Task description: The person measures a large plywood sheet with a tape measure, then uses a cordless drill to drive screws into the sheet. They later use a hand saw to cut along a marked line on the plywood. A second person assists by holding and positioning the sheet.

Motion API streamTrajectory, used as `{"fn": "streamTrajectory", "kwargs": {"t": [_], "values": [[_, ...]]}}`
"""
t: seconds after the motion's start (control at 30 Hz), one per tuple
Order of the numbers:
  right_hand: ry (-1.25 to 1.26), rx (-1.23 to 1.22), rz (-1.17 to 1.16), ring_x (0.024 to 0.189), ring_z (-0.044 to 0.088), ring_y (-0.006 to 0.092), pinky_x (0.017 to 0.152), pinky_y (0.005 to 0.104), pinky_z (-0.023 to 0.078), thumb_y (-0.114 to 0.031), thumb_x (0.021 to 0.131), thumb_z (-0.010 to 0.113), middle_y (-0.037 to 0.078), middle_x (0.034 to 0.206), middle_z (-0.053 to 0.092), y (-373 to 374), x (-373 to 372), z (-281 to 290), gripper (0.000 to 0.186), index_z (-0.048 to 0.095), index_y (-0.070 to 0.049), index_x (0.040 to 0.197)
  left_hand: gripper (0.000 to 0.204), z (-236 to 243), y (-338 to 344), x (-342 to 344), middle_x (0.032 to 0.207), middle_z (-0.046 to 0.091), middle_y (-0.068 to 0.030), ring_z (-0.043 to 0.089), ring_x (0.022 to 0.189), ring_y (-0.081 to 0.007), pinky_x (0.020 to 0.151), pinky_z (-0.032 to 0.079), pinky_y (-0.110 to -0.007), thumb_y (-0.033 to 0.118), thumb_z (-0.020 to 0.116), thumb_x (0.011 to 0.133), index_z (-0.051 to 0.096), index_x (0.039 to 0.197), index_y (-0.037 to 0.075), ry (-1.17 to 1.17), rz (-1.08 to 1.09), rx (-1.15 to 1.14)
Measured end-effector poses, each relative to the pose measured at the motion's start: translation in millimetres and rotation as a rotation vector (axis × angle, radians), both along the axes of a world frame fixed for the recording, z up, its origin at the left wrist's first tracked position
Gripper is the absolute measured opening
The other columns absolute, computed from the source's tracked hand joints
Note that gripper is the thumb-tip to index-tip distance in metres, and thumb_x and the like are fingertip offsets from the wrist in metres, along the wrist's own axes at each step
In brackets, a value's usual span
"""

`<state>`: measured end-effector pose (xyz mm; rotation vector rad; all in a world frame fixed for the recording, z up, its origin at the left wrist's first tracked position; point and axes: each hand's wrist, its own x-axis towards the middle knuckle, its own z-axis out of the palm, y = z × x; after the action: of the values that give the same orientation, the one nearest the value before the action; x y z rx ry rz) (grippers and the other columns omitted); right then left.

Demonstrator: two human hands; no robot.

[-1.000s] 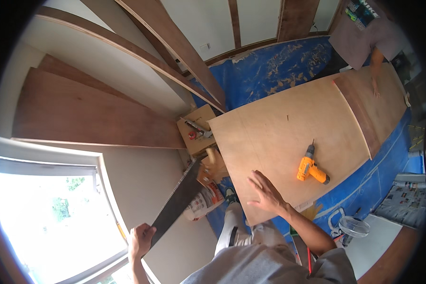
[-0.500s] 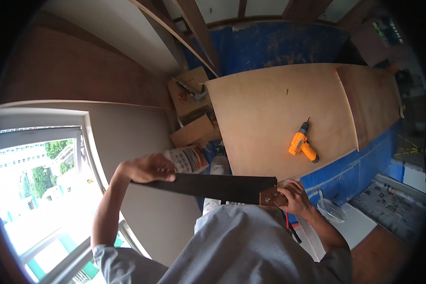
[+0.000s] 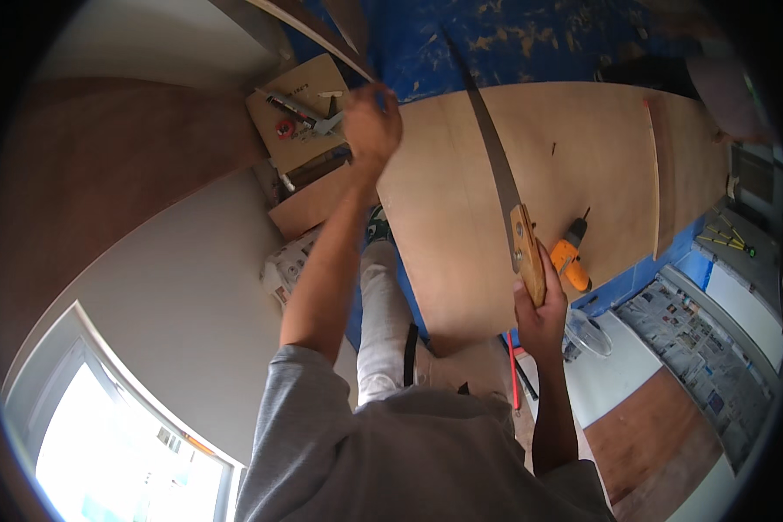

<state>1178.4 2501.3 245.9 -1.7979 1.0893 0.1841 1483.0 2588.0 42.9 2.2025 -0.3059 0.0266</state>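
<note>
My right hand [image 3: 541,311] grips the wooden handle of a hand saw [image 3: 496,165]. Its long dark blade points away from me over a large plywood sheet [image 3: 574,148]. My left hand [image 3: 371,122] is raised near the sheet's far left corner, fingers loosely curled with nothing in them, apart from the blade. An orange cordless drill [image 3: 572,254] lies on the plywood just right of the saw handle.
An open cardboard box [image 3: 300,113] with small tools and a red roll sits left of the sheet. Blue sheeting [image 3: 513,35] covers the floor beyond. Newspapers [image 3: 696,339] lie at the right. Wooden boards [image 3: 313,26] lean at the top. A window [image 3: 104,435] is at lower left.
My left hand has let go of the blade and risen toward the plywood's corner. The saw has swung from lying across my front to pointing away, now held by my right hand only.
</note>
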Motion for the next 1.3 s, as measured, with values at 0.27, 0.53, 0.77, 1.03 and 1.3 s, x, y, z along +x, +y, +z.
{"fn": "streamTrajectory", "kwargs": {"t": [0.27,0.53,0.77,1.03,1.3], "values": [[-0.09,0.029,0.019,0.129,0.057,0.0202,0.108,0.0312,0.042,-0.003,0.097,0.056,0.019,0.142,0.059,-24.6,48.9,-40.7,0.056,0.043,0.005,0.151,0.036,-73.8,-44.2,-10.4,0.082,0.074,-0.0161,0.072,0.081,-0.0339,0.085,0.052,-0.045,0.028,0.055,0.1,0.076,0.081,0.006,-0.034,-0.126,0.466],[-0.044,0.106,0.003,0.131,0.057,0.0231,0.11,0.0339,0.042,-0.003,0.096,0.055,0.019,0.142,0.059,-43.0,45.9,-37.3,0.056,0.044,0.004,0.151,0.043,-66.9,-49.9,-8.3,0.076,0.074,-0.0145,0.073,0.071,-0.0319,0.074,0.052,-0.045,0.035,0.054,0.1,0.075,0.074,0.008,0.035,-0.124,0.543],[-0.002,0.096,0.011,0.131,0.058,0.0243,0.11,0.0342,0.042,-0.002,0.094,0.055,0.02,0.141,0.059,-45.6,46.9,-35.8,0.058,0.045,0.003,0.15,0.051,-65.2,-47.6,-7.0,0.075,0.073,-0.0144,0.071,0.07,-0.032,0.076,0.05,-0.046,0.049,0.057,0.098,0.074,0.072,0.008,0.042,-0.143,0.486],[0.014,0.088,0.008,0.13,0.059,0.0253,0.11,0.0349,0.043,0.001,0.091,0.056,0.021,0.141,0.06,-46.9,47.7,-38.4,0.06,0.046,0.003,0.15,0.057,-68.2,-48.2,-7.0,0.079,0.074,-0.0151,0.072,0.075,-0.0305,0.076,0.05,-0.045,0.061,0.063,0.09,0.076,0.075,0.007,0.083,-0.156,0.496],[0.005,0.073,0.047,0.13,0.059,0.0252,0.109,0.0351,0.043,0.001,0.092,0.056,0.021,0.14,0.06,-45.8,48.0,-37.9,0.06,0.045,0.003,0.15,0.058,-69.9,-48.4,-6.4,0.078,0.075,-0.0155,0.072,0.073,-0.0304,0.077,0.051,-0.044,0.063,0.064,0.087,0.077,0.078,0.008,0.084,-0.158,0.477]]}}
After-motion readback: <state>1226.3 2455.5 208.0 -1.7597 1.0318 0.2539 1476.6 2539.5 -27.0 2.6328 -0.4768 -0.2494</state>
